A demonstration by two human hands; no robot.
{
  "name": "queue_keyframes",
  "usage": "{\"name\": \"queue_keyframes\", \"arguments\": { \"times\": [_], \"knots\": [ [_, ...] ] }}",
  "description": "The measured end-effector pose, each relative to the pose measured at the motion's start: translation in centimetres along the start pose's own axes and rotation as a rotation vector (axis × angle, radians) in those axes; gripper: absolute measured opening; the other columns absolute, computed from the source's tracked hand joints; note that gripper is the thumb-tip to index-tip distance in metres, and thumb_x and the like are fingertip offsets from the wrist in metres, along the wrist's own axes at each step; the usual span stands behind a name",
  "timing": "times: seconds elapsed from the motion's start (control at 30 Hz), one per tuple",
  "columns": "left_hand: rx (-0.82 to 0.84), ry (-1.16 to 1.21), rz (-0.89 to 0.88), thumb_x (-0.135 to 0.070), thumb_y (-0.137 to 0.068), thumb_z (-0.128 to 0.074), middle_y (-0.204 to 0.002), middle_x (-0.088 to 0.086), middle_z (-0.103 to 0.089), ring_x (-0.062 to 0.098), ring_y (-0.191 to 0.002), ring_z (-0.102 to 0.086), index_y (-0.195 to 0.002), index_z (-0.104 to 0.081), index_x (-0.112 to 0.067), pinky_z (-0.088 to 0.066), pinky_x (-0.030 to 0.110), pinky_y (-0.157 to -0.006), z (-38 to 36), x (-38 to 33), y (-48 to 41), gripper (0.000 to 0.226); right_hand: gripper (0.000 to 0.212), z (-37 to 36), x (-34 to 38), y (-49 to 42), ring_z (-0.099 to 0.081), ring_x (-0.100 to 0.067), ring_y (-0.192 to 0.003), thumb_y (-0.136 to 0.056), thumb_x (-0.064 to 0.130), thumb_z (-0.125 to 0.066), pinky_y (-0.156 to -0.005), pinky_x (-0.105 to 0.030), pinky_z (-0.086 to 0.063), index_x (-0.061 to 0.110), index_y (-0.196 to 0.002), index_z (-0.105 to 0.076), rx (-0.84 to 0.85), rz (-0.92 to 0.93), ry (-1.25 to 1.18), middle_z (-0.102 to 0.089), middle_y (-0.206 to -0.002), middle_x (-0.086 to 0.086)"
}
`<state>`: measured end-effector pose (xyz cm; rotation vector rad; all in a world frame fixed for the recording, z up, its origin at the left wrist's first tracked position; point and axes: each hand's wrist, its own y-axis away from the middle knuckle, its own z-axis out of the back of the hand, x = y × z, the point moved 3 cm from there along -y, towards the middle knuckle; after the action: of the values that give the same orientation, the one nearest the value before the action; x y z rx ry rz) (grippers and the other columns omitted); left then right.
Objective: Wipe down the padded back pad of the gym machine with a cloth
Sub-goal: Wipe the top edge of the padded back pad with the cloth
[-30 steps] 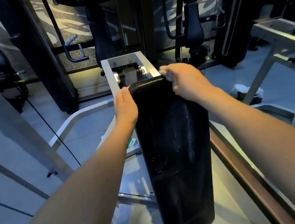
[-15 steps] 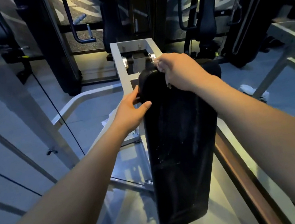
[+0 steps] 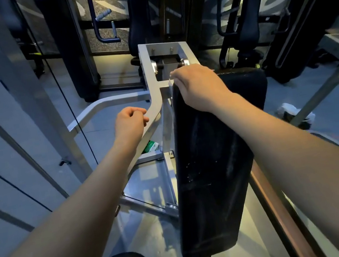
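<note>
At centre we list: black back pad (image 3: pixel 211 166), mounted on the silver machine frame (image 3: pixel 154 99); our right hand (image 3: pixel 199 86), curled over the pad's top left corner; our left hand (image 3: pixel 130 121), loosely curled, holding nothing, off the pad beside the frame; a pale sliver of cloth (image 3: pixel 172 74), pinched at the right fingertips.

cloth (image 3: pixel 171 75): mostly hidden beneath the right hand (image 3: pixel 198 87); only a pale sliver shows
back pad (image 3: pixel 211 166): top corner covered by that hand
</note>
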<state>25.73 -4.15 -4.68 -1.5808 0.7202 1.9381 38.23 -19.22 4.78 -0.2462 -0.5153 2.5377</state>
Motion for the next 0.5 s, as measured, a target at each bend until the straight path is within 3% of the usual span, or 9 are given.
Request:
{"name": "queue_keyframes", "arguments": {
  "times": [0.13, 0.3, 0.4, 0.5],
  "knots": [
    [-0.023, 0.017, -0.017, -0.014, -0.098, -0.043, -0.082, 0.003, -0.068, 0.018, -0.083, -0.061, -0.091, -0.065, -0.02, -0.054, 0.044, -0.089, 0.2, -0.3, 1.0, 0.024, 0.024, -1.5, 2.9, 1.0, -0.056, -0.03, -0.125, -0.092, 0.012, -0.057, -0.11, -0.046, -0.039, 0.013, -0.113, -0.07, 0.007, 0.111, 0.165, -0.069, -0.121, -0.007],
    [-0.083, 0.041, -0.038, -0.013, -0.096, -0.043, -0.082, 0.004, -0.069, 0.018, -0.082, -0.062, -0.09, -0.066, -0.02, -0.054, 0.043, -0.087, 0.8, -0.4, 2.1, 0.025, 0.027, -4.4, 5.3, 4.0, -0.061, -0.027, -0.112, -0.09, 0.017, -0.056, -0.116, -0.045, -0.035, 0.012, -0.11, -0.073, 0.181, 0.386, 0.309, -0.073, -0.11, -0.006],
    [-0.093, 0.047, -0.053, -0.012, -0.096, -0.043, -0.084, 0.006, -0.069, 0.019, -0.082, -0.061, -0.088, -0.065, -0.02, -0.054, 0.044, -0.085, 1.5, -0.1, 2.8, 0.025, 0.029, -3.9, 4.2, 4.9, -0.056, -0.027, -0.131, -0.09, 0.014, -0.06, -0.124, -0.045, -0.028, 0.012, -0.117, -0.071, 0.101, 0.46, 0.276, -0.068, -0.13, -0.008],
    [-0.097, 0.05, -0.055, -0.012, -0.097, -0.042, -0.085, 0.006, -0.068, 0.02, -0.083, -0.061, -0.089, -0.064, -0.019, -0.054, 0.044, -0.085, 1.7, -0.2, 3.3, 0.024, 0.037, -1.8, 1.9, 3.5, -0.051, -0.025, -0.136, -0.09, 0.007, -0.06, -0.123, -0.042, -0.027, 0.015, -0.125, -0.067, -0.034, 0.37, 0.229, -0.064, -0.137, -0.004]
  ]
}}
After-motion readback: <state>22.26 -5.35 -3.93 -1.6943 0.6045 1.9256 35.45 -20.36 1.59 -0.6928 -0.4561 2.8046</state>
